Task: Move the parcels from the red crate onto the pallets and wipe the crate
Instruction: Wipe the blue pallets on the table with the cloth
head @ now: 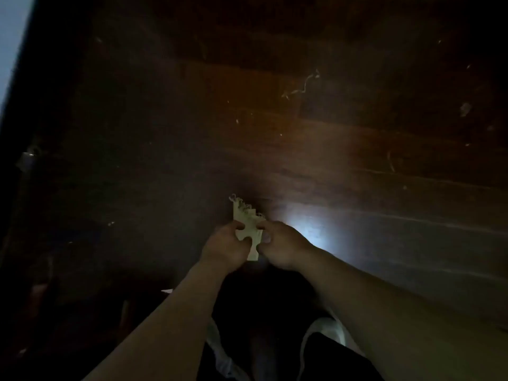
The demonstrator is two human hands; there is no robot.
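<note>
1. The scene is very dark. Both bare forearms reach forward from the bottom of the view and meet near the middle.
2. The left hand (pixel 224 244) has its thumb and fingers curled in, pinching the left edge of a small pale cloth (pixel 244 218).
3. The right hand (pixel 283 244) grips the right edge of the same cloth, with fingers bent and the thumb pressed against the fabric.
4. The two hands sit just beside each other, with only the cloth between them.
5. The cloth is yellowish and has a frayed, ragged top edge. Its upper part sticks out beyond the fingers, and a lower corner hangs down between the two palms.
6. The cloth is held in the air over a dark brown wooden floor (pixel 357 160) whose boards run across the view.
7. A bright bluish patch of light (pixel 310 229) lies on the boards just to the right of the right hand.
8. Pale threads and bits of lint (pixel 305 85) lie scattered on the boards farther off, well apart from the hands.
9. A pale strip of wall (pixel 11 37) shows along the upper left edge.
10. Below the arms are dark clothes (pixel 275 312) with white fabric (pixel 327 331) at their edges. The gloom hides any finer detail.
11. A small greyish object (pixel 27 158) shows at the far left, too blurred to identify.
</note>
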